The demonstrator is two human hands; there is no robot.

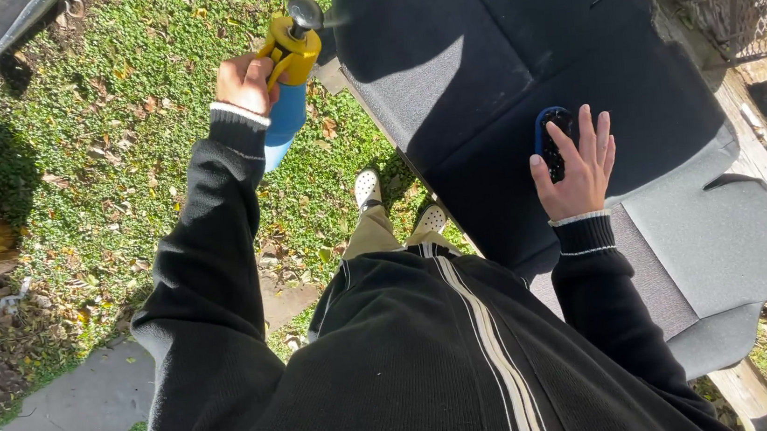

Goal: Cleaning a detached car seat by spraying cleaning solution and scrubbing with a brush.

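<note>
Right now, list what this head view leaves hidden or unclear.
- Brush: mostly covered by the right hand; its bristles are hidden.
- Spray bottle: its grip is hidden by the left hand; the nozzle tip is blurred.
- Car seat: cut off by the top edge.
- Person's legs: hidden by the black jacket.
</note>
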